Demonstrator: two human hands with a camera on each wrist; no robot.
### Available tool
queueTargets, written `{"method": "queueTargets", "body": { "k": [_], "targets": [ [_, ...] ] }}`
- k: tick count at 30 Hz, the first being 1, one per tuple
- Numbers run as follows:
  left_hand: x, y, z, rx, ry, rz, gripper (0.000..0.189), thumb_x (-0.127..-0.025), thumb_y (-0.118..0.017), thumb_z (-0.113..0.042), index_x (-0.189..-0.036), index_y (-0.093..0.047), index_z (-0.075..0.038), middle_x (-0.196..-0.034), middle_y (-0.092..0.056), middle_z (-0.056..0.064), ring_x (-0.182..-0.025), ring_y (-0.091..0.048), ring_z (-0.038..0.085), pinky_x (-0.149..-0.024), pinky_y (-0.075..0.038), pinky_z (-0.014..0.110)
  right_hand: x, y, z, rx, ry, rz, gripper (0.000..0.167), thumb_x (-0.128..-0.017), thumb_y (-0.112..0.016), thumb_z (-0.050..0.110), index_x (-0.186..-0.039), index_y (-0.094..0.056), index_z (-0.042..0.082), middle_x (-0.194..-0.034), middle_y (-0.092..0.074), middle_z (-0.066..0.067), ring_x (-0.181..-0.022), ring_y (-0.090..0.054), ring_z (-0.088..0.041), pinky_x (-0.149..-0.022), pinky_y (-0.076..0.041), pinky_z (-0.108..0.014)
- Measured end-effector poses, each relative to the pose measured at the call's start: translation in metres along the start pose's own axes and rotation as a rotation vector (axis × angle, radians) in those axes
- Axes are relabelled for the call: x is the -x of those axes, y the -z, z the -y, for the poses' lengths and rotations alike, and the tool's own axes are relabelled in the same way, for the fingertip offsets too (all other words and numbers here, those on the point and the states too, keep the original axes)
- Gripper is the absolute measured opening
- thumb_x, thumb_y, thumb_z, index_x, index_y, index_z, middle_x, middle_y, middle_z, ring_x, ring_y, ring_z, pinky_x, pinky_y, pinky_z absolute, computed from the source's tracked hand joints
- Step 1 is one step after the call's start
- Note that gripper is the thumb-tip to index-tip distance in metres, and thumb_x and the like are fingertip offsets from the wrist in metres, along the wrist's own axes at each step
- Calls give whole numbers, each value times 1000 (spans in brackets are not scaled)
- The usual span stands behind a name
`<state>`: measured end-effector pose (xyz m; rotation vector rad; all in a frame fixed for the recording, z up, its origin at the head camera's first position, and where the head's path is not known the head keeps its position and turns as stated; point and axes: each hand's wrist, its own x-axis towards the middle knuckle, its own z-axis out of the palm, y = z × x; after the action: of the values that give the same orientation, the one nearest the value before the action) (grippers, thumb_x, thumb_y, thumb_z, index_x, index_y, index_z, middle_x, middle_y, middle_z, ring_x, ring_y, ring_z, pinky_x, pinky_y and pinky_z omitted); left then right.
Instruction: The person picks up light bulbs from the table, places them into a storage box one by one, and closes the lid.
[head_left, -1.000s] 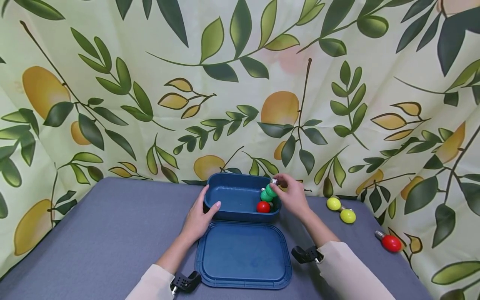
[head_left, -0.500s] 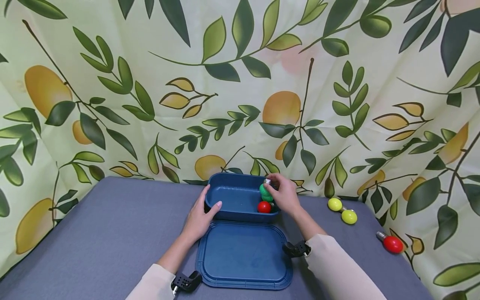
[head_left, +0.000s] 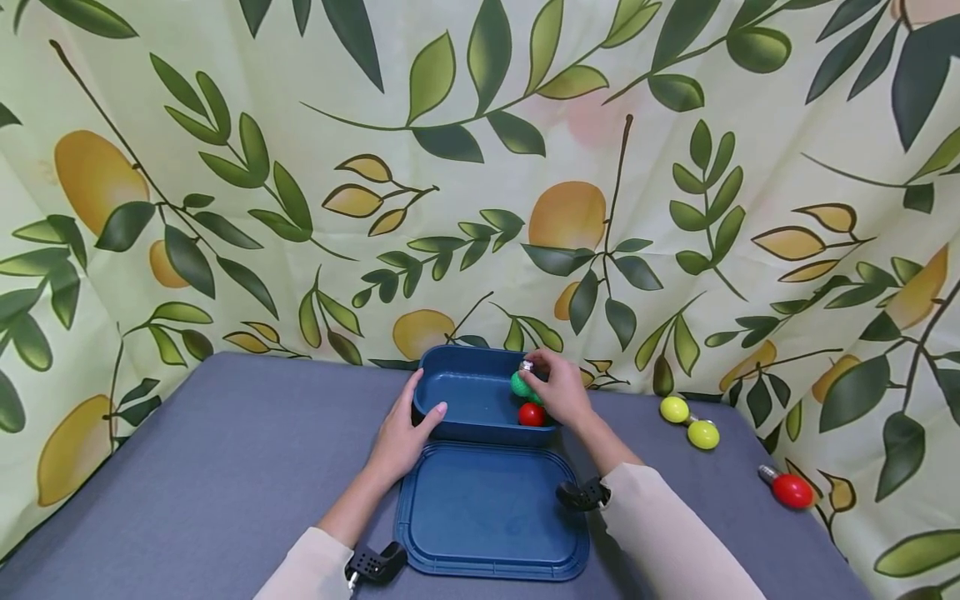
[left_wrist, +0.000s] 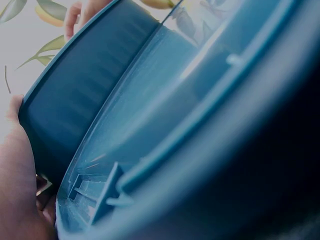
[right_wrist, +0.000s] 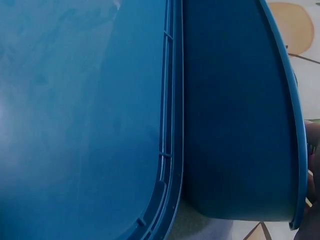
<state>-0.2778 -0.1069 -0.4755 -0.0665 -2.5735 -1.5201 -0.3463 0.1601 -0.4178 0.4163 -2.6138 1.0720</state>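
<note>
A blue plastic box (head_left: pixel 465 400) stands at the back of the table. My left hand (head_left: pixel 399 429) grips its left end, fingers along the side wall and thumb at the front. Over the box's right part, my right hand (head_left: pixel 562 390) pinches a green light bulb (head_left: pixel 520 384) by its silver base, green end down. Partly hidden behind that hand lies another green bulb (head_left: pixel 535 399) in the box. A red bulb (head_left: pixel 532 415) rests by the box's front wall. In the left wrist view, part of my left hand (left_wrist: pixel 22 175) shows against the box wall (left_wrist: pixel 75 95).
The blue lid (head_left: pixel 491 510) lies flat in front of the box. To the right are two yellow bulbs (head_left: pixel 703 434) close together and a red bulb (head_left: pixel 792 492) near the table's right edge. A leaf-patterned cloth (head_left: pixel 480 183) hangs right behind the table.
My right hand has shifted left inside the box's right part, carrying the green bulb with it. The left hand keeps its grip on the box.
</note>
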Motion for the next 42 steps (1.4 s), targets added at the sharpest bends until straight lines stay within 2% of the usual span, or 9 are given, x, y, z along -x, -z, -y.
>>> {"method": "queueTargets", "body": {
  "k": [6,17,27,33,36,39,42],
  "targets": [
    [0,0,0,3,2,1,77,-97,-58,-57,-161,-21,-36,-168,-27,7,-154,-29,37,-119,-25,67,-2,-7,3,45,4,9,29,-93,-73,18,-118,-71,3,-107,-77,-14,-102,-73,-28,-94,-55,-48],
    [0,-1,-1,7,-1,-4,74,-99,-59,-51,-161,-22,-35,-168,-28,8,-153,-30,37,-119,-24,67,-4,-11,10,140,-54,118,29,-94,-73,19,-119,-72,4,-108,-77,-13,-101,-70,-27,-92,-56,-46],
    [-1,-1,1,-5,5,-4,77,-97,-57,-58,-161,-21,-35,-168,-27,8,-153,-29,37,-119,-25,68,-3,-16,9,234,-52,127,26,-95,-71,20,-120,-73,11,-103,-76,-7,-94,-70,-22,-84,-57,-42],
    [0,-1,1,-7,1,-2,79,-96,-56,-63,-161,-21,-36,-168,-26,7,-154,-29,36,-119,-24,67,-3,-17,9,269,-48,129,29,-97,-69,21,-125,-72,13,-109,-77,-7,-97,-71,-22,-83,-58,-41],
    [0,-1,0,-9,-1,-1,79,-96,-56,-62,-161,-21,-35,-168,-26,7,-154,-29,36,-120,-24,67,-3,-17,9,304,-38,134,33,-98,-68,24,-129,-71,16,-116,-76,-7,-90,-70,-21,-72,-56,-38],
    [0,-1,0,-9,-1,-2,77,-97,-57,-59,-161,-21,-35,-168,-26,7,-154,-29,37,-120,-24,67,-2,-17,10,336,-35,141,37,-98,-68,26,-134,-68,18,-120,-75,-7,-72,-61,-18,-55,-44,-32],
    [-1,-2,0,-7,1,-3,76,-98,-58,-56,-161,-21,-35,-168,-27,7,-154,-29,37,-119,-24,67,-2,-17,10,348,-43,152,38,-97,-68,27,-134,-67,18,-120,-75,-7,-62,-51,-17,-49,-33,-30]
  ]
}}
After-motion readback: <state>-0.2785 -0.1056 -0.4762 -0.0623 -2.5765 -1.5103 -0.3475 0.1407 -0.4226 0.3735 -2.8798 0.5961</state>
